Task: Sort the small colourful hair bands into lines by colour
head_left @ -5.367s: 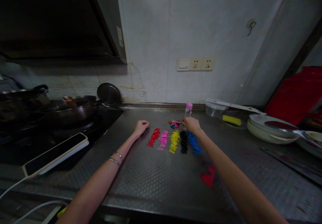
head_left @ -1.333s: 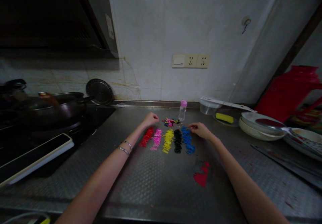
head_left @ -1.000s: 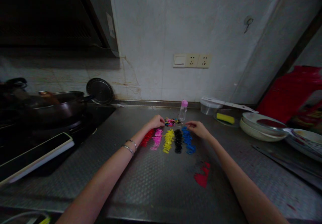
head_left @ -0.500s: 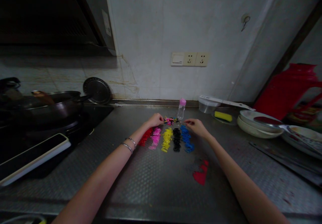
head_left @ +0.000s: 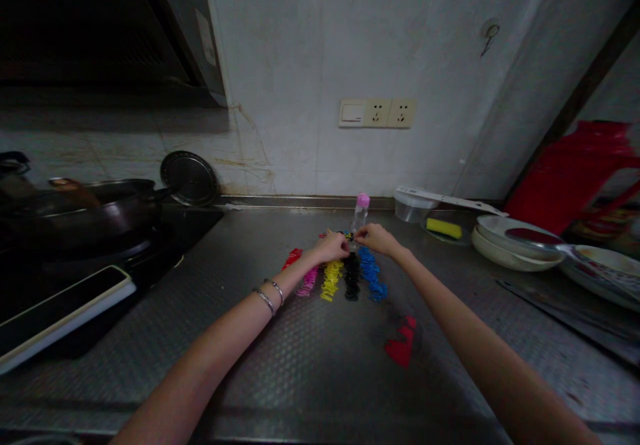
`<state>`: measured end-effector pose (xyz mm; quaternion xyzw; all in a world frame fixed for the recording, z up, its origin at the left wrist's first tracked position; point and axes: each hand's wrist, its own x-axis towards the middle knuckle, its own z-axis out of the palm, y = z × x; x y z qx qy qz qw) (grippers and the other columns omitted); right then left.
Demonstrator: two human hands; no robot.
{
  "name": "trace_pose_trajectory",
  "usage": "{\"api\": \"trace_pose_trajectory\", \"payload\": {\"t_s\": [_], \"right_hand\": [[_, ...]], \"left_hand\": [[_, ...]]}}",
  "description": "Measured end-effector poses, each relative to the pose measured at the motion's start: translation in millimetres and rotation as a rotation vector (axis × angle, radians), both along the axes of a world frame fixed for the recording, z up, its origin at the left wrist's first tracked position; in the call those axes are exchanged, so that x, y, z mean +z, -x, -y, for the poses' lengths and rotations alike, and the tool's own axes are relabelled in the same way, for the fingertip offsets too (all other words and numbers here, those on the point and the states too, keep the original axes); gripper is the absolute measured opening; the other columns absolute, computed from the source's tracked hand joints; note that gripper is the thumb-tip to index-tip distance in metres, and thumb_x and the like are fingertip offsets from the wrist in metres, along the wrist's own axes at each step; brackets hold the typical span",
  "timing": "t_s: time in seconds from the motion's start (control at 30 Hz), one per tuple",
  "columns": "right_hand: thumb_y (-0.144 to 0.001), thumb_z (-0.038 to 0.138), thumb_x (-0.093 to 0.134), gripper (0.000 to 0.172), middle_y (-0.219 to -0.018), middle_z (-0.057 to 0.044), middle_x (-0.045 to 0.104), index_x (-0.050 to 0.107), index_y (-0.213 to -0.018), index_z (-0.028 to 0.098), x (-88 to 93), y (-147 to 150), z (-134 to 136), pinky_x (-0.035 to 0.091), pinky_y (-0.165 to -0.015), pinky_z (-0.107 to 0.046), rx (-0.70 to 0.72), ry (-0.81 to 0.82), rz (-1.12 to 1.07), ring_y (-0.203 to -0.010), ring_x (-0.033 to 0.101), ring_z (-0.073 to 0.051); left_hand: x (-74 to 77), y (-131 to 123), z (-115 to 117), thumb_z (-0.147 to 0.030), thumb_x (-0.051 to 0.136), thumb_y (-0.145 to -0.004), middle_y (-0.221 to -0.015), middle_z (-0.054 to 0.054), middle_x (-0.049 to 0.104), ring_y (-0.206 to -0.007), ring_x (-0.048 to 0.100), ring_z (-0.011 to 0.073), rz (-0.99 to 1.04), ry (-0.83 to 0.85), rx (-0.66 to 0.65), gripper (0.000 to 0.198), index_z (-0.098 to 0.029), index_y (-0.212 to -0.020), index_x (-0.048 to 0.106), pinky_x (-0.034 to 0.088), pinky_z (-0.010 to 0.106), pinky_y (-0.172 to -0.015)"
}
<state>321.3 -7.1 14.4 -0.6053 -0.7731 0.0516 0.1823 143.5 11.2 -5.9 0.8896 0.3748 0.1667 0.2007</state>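
Observation:
Small looped bands, like rubber bands, lie sorted by colour in rows on the metal counter: red (head_left: 292, 258), pink (head_left: 307, 283), yellow (head_left: 331, 281), black (head_left: 353, 278) and blue (head_left: 371, 275). Behind them, a mixed-colour pile (head_left: 327, 233) is partly covered by my left hand (head_left: 334, 247). That hand is closed, its fingertips down at the far end of the black row. Beside it, my right hand (head_left: 376, 239) pinches at the pile's right edge, just beyond the blue row. Whatever sits in either set of fingertips is too small to make out. A clear bottle with a pink cap (head_left: 363, 201) stands behind my hands.
A torn red piece (head_left: 401, 343) lies on the counter's near right. Rightward are a plastic tub (head_left: 413, 209), yellow sponge (head_left: 444, 229), stacked bowls (head_left: 515, 253), a knife (head_left: 560, 318) and red thermos (head_left: 565, 178). At left are a wok (head_left: 100, 215) and a white-edged slab (head_left: 65, 318).
My left hand has moved right, from the mixed pile's left side to above the black row. My right hand has shifted slightly left and up, so the hands are now close together.

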Motion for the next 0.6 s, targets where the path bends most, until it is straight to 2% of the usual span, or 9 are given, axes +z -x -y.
{"api": "trace_pose_trajectory", "payload": {"t_s": [0.17, 0.37, 0.47, 0.6], "right_hand": [[-0.070, 0.024, 0.055, 0.020, -0.078, -0.004, 0.068, 0.069, -0.083, 0.018, -4.6, 11.4, -7.4, 0.039, -0.062, -0.019, 0.061, 0.023, -0.034, -0.071, 0.059, -0.014], [-0.069, 0.026, 0.058, 0.024, -0.073, -0.002, 0.065, 0.068, -0.089, 0.018, -11.9, 29.7, -12.2, 0.037, -0.057, -0.018, 0.072, 0.053, -0.073, -0.065, 0.056, -0.012], [-0.069, 0.028, 0.059, 0.028, -0.072, -0.001, 0.065, 0.066, -0.094, 0.018, -15.9, 36.0, -14.5, 0.034, -0.053, -0.017, 0.051, 0.060, -0.077, -0.062, 0.054, -0.010], [-0.071, 0.020, 0.055, 0.029, -0.073, -0.002, 0.064, 0.064, -0.099, 0.019, -22.2, 37.2, -17.7, 0.034, -0.053, -0.017, 0.046, 0.034, -0.074, -0.061, 0.053, -0.010]], "left_hand": [[11.1, 17.1, -6.7, -0.023, 0.055, -0.065, -0.069, 0.002, 0.065, -0.061, 0.054, 0.0111, 0.087, -0.015, -0.060, 0.023, -0.013, -0.078, 0.070, 0.038, 0.020, -0.058], [28.3, 58.1, -23.5, -0.031, 0.056, -0.067, -0.065, 0.005, 0.065, -0.057, 0.051, 0.0109, 0.244, 0.012, 0.071, 0.028, -0.009, -0.076, 0.070, 0.037, 0.020, -0.053], [30.6, 75.2, -31.4, -0.027, 0.055, -0.066, -0.068, 0.005, 0.066, -0.060, 0.053, 0.0114, 0.275, 0.013, 0.147, 0.026, -0.009, -0.076, 0.070, 0.039, 0.021, -0.057], [30.9, 88.8, -37.6, -0.024, 0.053, -0.066, -0.070, 0.006, 0.066, -0.062, 0.054, 0.0121, 0.297, 0.029, 0.222, 0.026, -0.007, -0.077, 0.070, 0.040, 0.021, -0.060]]}}
